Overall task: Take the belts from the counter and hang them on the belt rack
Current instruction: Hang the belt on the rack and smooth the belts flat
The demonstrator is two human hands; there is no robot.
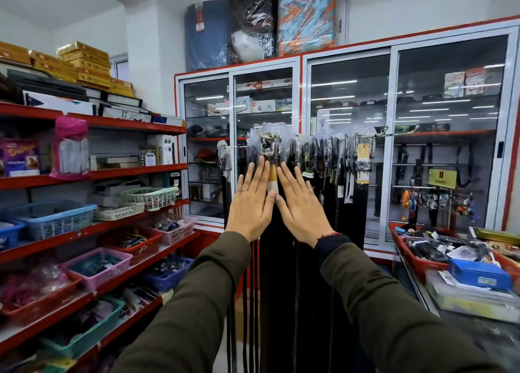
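Observation:
A belt rack [380,133] of white horizontal pegs stands in front of a glass cabinet, loaded with several dark belts in clear plastic sleeves. One belt [271,147] with a silver buckle and a yellow-white tag hangs from a peg at the centre. My left hand [250,201] and my right hand [302,204] are raised flat, fingers spread, side by side just below that buckle, backs toward me. Neither hand holds anything. More belts [346,175] hang to the right, their long black straps dropping toward the floor.
Red shelves [92,173] with plastic baskets line the left side. A glass-fronted cabinet [394,136] stands behind the rack. A counter [439,313] at the right carries a red tray, a blue box and packaged goods. Wrapped mattresses sit on top of the cabinet.

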